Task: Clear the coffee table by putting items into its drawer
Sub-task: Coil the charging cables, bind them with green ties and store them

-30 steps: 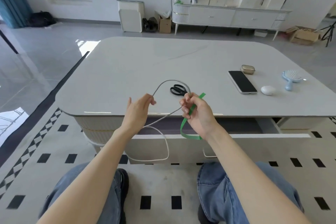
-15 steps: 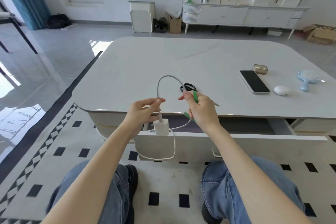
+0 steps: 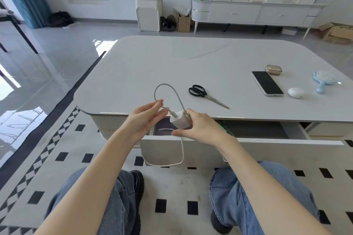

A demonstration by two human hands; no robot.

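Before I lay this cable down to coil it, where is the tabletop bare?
Bare: the table left of and behind the scissors, to its far rim. Crowded: the right end, with phone, gold case, white case, blue brush.

The right hand (image 3: 200,128) covered part of the white charger (image 3: 180,121). The green strip (image 3: 225,128) behind it was too blurred to tell. The desk (image 3: 172,63) hid most of the drawer (image 3: 248,145), and the picture's edge cut the desk's right end.
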